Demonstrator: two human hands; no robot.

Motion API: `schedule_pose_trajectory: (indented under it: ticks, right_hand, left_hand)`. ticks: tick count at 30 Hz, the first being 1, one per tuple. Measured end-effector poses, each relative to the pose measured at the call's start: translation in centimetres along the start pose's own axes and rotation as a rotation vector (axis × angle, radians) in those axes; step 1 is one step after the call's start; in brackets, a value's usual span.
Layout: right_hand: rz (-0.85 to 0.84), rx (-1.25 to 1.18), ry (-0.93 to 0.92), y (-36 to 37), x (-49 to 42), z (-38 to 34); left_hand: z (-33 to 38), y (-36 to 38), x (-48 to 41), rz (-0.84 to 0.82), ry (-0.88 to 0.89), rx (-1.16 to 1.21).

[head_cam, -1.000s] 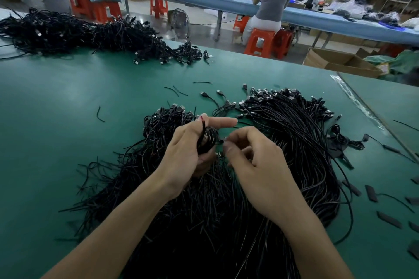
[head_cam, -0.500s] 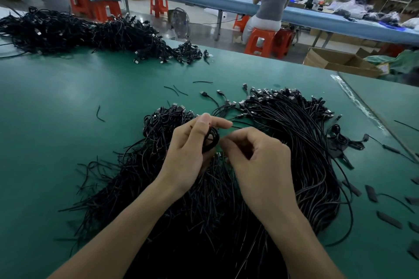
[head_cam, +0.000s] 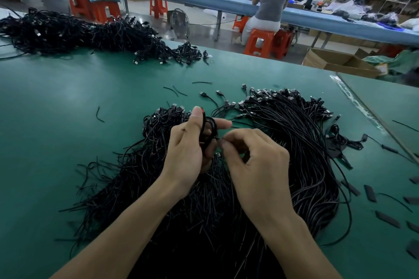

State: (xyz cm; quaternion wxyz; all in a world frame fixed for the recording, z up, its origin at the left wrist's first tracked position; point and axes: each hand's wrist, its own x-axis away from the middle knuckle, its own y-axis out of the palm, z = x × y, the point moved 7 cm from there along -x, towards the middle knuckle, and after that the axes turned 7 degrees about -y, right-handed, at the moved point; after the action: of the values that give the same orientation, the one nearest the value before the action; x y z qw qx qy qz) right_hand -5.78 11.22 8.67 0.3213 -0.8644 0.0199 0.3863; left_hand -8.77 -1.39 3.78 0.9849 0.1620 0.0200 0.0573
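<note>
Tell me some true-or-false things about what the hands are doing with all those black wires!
1. The left hand holds a small coil of black cable. True.
2. The right hand lies flat on the green table. False: it is up over the cables, with its curled fingers pinching at the coil.
3. A big pile of black cables lies under both hands. True.
4. The stools behind the table are blue. False: they are orange.
5. A second cable pile lies at the far left of the table. True.
</note>
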Motion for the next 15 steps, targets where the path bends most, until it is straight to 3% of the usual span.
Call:
schedule_pose_trajectory:
  ticks: [5, 8, 11, 13, 15]
  right_hand:
    - [-0.148, 0.232, -0.320, 0.9, 0.5, -2.0]
    - [-0.215, 0.383, -0.526, 0.9, 0.6, -3.1]
    - [-0.324, 0.384, -0.696, 0.6, 0.4, -4.2]
    - [-0.413, 0.329, -0.694, 0.6, 0.0, -4.2]
    - [-0.451, 0.209, -0.570, 0.5, -0.6, -3.5]
  left_hand:
    - [-0.7, 0.4, -0.3, -0.024, -0.106, -0.086]
    - [-2.3, 0.7, 0.0, -0.192, -0.346, -0.186]
    - [-3.8, 0.2, 1.0, -0.375, -0.586, -0.333]
    - [-4.4, 0.2, 1.5, -0.426, -0.708, -0.333]
    - [-4.8, 0.9, 2.0, -0.490, -0.806, -0.273]
